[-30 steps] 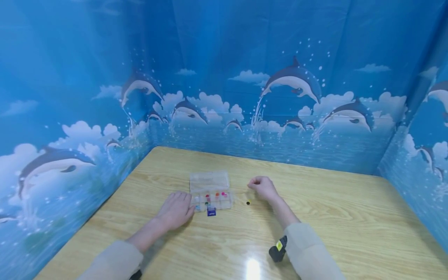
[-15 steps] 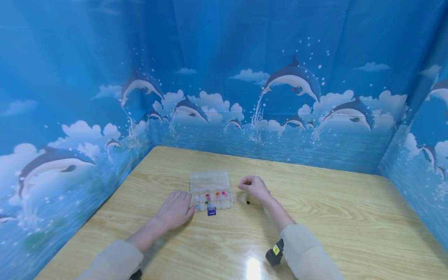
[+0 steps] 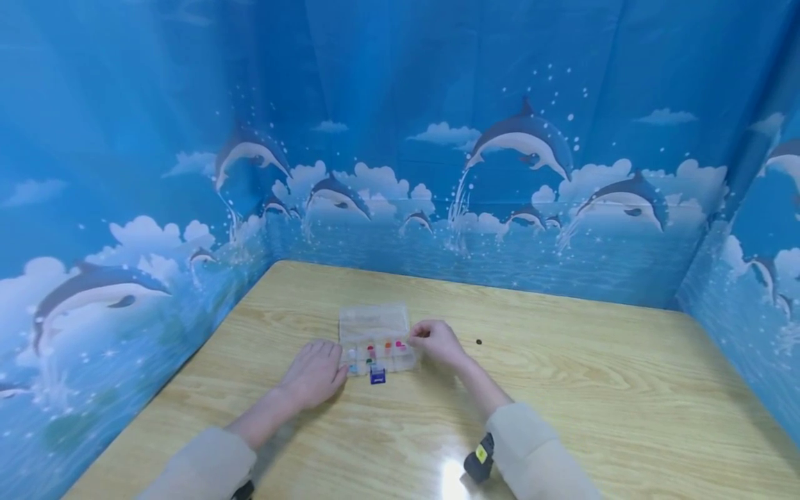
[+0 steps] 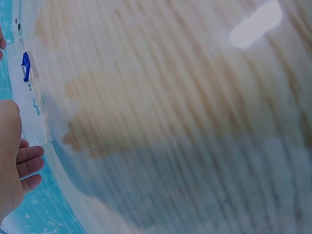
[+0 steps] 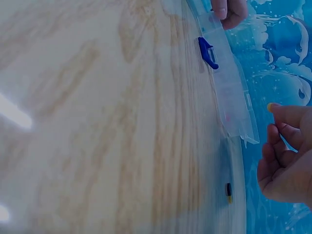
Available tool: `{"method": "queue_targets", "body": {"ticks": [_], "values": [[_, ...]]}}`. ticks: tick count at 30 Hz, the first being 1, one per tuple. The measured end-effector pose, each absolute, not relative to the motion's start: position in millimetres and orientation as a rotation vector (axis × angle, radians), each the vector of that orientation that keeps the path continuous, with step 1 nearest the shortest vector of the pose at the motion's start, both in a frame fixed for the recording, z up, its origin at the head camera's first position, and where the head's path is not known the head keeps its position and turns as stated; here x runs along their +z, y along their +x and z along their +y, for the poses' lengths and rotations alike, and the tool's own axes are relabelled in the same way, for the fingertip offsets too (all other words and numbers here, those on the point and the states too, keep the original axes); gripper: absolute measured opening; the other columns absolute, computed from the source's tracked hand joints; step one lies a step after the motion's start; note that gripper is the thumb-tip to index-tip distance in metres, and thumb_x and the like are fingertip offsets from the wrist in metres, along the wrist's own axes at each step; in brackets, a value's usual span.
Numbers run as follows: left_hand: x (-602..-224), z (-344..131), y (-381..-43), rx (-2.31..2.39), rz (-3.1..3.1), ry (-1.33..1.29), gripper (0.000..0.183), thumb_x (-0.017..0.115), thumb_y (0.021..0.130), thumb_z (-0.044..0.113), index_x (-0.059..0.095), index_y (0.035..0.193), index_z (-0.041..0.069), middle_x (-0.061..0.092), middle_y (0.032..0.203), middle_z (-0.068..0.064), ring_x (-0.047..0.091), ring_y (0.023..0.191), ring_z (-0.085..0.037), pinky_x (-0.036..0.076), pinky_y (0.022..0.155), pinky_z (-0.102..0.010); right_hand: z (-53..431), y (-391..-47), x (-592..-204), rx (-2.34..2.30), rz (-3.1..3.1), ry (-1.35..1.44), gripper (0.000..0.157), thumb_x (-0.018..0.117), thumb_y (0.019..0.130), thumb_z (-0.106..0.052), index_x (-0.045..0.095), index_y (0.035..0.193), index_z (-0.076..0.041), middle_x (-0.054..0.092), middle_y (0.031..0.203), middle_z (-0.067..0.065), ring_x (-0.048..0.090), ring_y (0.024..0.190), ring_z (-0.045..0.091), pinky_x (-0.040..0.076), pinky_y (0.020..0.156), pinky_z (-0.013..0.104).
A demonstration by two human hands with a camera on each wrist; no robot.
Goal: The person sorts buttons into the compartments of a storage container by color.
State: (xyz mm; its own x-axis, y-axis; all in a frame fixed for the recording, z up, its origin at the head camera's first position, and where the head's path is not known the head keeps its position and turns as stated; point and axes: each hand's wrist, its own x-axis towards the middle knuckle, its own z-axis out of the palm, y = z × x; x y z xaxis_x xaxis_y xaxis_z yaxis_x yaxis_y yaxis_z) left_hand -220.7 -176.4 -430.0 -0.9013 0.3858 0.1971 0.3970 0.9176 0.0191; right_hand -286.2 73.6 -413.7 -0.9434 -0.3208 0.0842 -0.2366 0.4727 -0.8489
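Observation:
My left hand [image 3: 314, 375] rests at the left end of a clear plastic compartment box [image 3: 405, 361]. Its fingers lie fairly straight against that end. The box's lid [image 3: 373, 322] is folded back, and small red, orange, pink, green and blue pieces sit in its compartments. My right hand [image 3: 439, 342] is at the box's right end, above the table. Between thumb and finger it pinches a small yellow piece [image 5: 271, 106], seen in the right wrist view. A blue clip-like piece [image 3: 378, 376] sits at the box's front edge.
A small dark piece [image 3: 478, 342] lies on the wooden table [image 3: 594, 389] right of my right hand. In the right wrist view a small black-and-yellow item [image 5: 228, 192] lies near the box. A blue dolphin-print curtain [image 3: 400, 139] surrounds the table's back and sides.
My right hand has moved left to the box's right end. A dark piece on the table has come into view behind it, while the black one nearer me is hidden. My left hand stays put.

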Motion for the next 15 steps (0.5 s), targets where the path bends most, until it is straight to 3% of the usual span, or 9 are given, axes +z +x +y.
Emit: {"method": "queue_targets", "body": {"ticks": [15], "values": [[-430, -176, -221, -0.084, -2.859, -0.606, 0.029, 0.051, 0.092, 0.026, 0.055, 0.098, -0.002, 0.057, 0.096, -0.015, 0.053, 0.097, -0.032, 0.04, 0.089, -0.045, 57, -281, -416, -1.446, 2.547, -0.529, 0.005, 0.066, 0.082, -0.005, 0.067, 0.086, -0.002, 0.062, 0.081, 0.003, 0.055, 0.075, 0.015, 0.049, 0.067, 0.027]]}}
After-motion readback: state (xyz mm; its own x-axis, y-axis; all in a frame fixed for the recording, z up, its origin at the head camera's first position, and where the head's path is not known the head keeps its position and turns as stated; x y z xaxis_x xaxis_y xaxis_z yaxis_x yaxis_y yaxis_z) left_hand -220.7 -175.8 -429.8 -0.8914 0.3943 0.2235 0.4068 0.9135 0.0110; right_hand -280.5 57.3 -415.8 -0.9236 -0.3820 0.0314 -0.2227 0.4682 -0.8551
